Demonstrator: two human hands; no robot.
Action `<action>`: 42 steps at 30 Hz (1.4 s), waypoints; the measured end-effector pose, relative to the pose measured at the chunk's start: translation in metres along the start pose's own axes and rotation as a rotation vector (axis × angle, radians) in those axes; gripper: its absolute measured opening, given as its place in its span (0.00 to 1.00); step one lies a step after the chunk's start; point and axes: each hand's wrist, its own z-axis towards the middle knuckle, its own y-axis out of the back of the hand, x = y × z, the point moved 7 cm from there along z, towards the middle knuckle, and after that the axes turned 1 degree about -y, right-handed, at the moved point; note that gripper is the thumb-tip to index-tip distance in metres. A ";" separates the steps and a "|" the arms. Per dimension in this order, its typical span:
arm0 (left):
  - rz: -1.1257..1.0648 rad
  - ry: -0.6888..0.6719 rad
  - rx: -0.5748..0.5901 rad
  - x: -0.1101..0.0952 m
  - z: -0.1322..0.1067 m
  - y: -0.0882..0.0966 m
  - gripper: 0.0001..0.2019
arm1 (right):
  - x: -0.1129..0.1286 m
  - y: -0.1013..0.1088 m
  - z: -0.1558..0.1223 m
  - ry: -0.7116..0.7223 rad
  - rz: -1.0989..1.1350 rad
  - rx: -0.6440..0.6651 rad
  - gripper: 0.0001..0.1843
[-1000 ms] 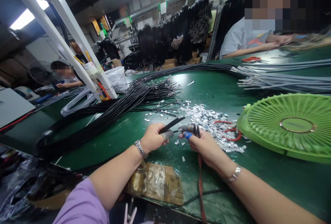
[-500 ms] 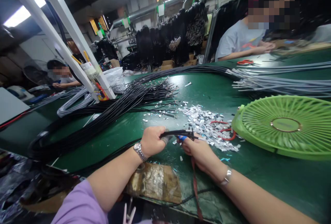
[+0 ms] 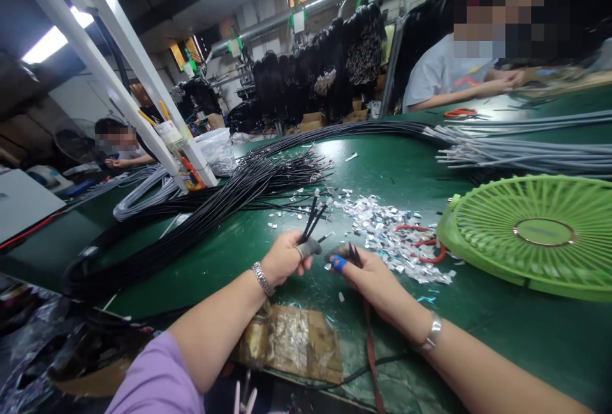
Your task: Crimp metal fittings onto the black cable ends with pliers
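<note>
My left hand point(image 3: 287, 256) is closed around a few black cables point(image 3: 313, 219). Their cut ends fan out above the thumb, which wears a dark finger cover. Just to its right, my right hand point(image 3: 361, 270) is closed, with blue tape on one finger. Dark pointed tips stick up from its grip, too blurred to name. A gap separates the two hands. Beyond them lies a heap of small white and silver scraps point(image 3: 377, 222), with red-handled pliers or cutters point(image 3: 430, 251) on it. A large bundle of black cables point(image 3: 205, 210) curves across the table at left.
A green fan point(image 3: 530, 235) takes up the right side of the green table point(image 3: 502, 337). Grey cables point(image 3: 521, 149) lie behind it. A taped cardboard piece point(image 3: 301, 340) sits at the near edge. White posts point(image 3: 138, 76) rise at left. Two people sit across the table.
The cables no longer span both hands; their ends now tilt upward from my left hand. My right hand has come away from them. The view has shifted slightly.
</note>
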 end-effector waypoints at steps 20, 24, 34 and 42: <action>0.347 -0.347 -0.066 -0.021 -0.009 0.000 0.14 | -0.003 0.010 0.008 -0.012 0.111 -0.109 0.19; 0.723 -0.462 -0.201 -0.041 -0.023 0.005 0.04 | -0.006 0.008 0.006 -0.082 0.143 -0.135 0.18; 0.049 0.107 0.054 0.003 -0.002 -0.002 0.20 | -0.011 0.010 0.012 -0.159 0.271 -0.063 0.23; -0.038 0.119 0.069 0.001 -0.002 -0.005 0.23 | -0.010 0.004 0.008 -0.143 0.205 -0.015 0.23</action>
